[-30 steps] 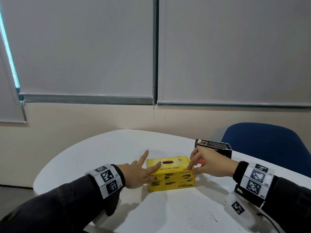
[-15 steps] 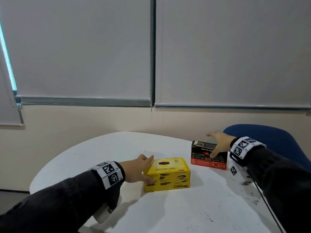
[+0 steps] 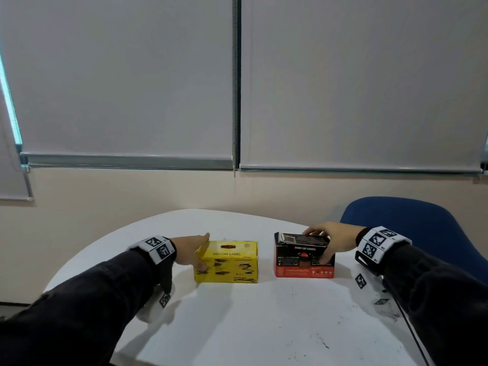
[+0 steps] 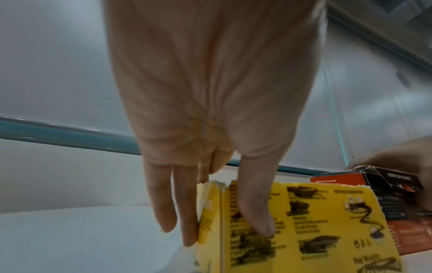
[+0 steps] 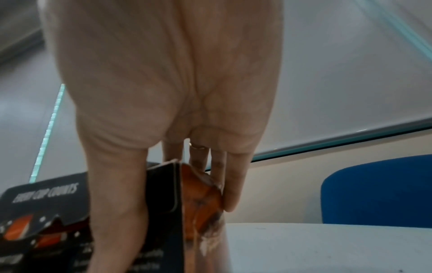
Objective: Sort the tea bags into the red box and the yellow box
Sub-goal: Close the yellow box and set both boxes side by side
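Fingers (image 4: 254,208) of the left hand (image 3: 187,250) are being clasped around one yellow box (image 3: 228,262); one red box (image 3: 303,262) is being gripped by the right hand (image 3: 334,237), both on the surface (image 3: 264,326). Box contents are being hidden.

Left hand (image 3: 188,249) clamps the yellow box (image 3: 229,262) corner, thumb in front, fingers (image 4: 163,203) straight. Right hand (image 3: 333,240) grips the red box (image 3: 303,270), apparently by its end.
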`<state>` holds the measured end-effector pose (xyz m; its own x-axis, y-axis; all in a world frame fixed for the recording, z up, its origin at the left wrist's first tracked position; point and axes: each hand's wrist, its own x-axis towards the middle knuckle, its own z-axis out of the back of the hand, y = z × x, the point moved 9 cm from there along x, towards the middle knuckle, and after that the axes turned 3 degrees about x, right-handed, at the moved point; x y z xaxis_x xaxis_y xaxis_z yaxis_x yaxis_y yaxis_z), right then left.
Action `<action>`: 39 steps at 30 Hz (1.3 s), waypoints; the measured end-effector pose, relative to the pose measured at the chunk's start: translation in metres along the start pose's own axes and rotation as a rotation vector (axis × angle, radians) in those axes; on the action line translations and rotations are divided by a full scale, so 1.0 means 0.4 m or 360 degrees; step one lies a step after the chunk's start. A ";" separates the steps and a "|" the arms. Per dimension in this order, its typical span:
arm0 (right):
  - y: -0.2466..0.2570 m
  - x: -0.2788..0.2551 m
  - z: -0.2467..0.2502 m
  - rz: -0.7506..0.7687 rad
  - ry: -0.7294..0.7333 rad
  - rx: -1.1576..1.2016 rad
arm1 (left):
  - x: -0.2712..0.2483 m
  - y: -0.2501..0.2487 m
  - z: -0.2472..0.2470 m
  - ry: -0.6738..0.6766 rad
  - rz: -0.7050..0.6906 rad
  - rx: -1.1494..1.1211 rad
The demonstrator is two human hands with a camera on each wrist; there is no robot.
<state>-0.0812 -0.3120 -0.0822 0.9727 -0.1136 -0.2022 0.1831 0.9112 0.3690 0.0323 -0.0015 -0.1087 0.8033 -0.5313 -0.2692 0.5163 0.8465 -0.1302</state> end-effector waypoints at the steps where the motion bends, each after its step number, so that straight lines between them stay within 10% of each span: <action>1: 0.014 0.000 -0.006 0.0022 0.0006 0.0006 | 0.006 -0.008 0.001 -0.0007 0.0000 0.0006; 33: 0.063 -0.007 0.012 0.0167 -0.0151 0.0248 | 0.064 -0.072 -0.010 -0.0247 -0.0107 0.0008; 39: 0.057 -0.007 0.015 0.0158 -0.0154 0.0294 | -0.014 -0.288 0.062 -0.0702 -0.0657 -0.0207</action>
<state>-0.0788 -0.2934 -0.0680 0.9948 -0.0727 -0.0719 0.1002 0.8329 0.5443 -0.0244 -0.0968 -0.0684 0.6065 -0.7565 0.2447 0.7926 0.5506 -0.2620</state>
